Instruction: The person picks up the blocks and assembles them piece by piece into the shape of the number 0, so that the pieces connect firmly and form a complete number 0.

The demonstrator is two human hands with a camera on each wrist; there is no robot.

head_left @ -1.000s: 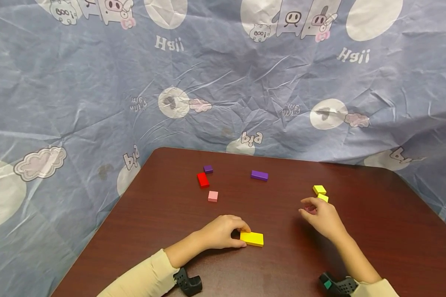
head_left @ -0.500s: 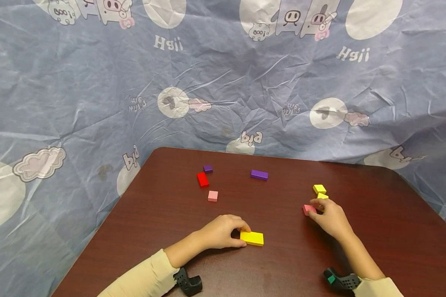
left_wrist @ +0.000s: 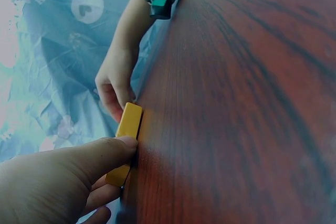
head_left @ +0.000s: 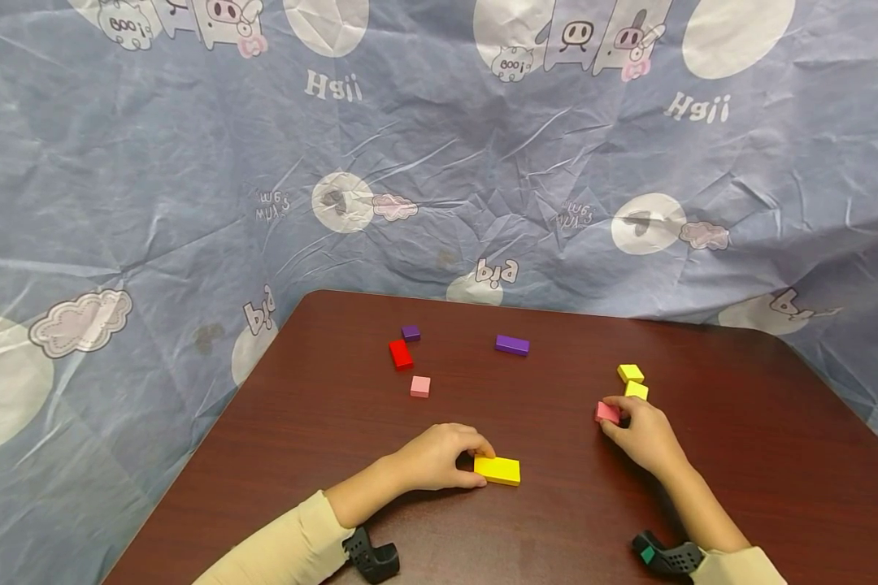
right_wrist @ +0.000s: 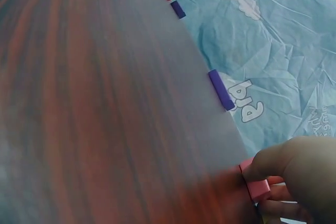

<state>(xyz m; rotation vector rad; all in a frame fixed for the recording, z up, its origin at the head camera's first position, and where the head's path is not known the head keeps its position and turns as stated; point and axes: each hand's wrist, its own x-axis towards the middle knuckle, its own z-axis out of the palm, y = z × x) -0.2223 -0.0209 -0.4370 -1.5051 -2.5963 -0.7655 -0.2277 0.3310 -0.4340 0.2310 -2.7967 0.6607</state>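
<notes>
My left hand [head_left: 439, 459] pinches the left end of a yellow rectangular block [head_left: 497, 470] lying on the table. In the left wrist view the thumb lies across that yellow block [left_wrist: 129, 121], with fingers behind it. Farther right, my right hand [head_left: 647, 436] has thumb and fingers on a pink block [head_left: 606, 412]. The right wrist view shows the thumb against this pink block [right_wrist: 257, 188], which sits on the tabletop. Just beyond the right fingers lie two small yellow blocks, a nearer one [head_left: 636, 390] and a farther one [head_left: 631, 373].
On the brown table [head_left: 541, 536], toward the back left, lie a small purple block [head_left: 410, 333], a red block [head_left: 401, 355] and a light pink block [head_left: 420, 387]. A long purple block [head_left: 512, 345] lies near the back edge. Behind hangs a blue patterned cloth [head_left: 439, 162].
My right hand first shifted slightly right, uncovering the pink block, then closed in on it with thumb and fingers. The left hand and yellow block stayed put.
</notes>
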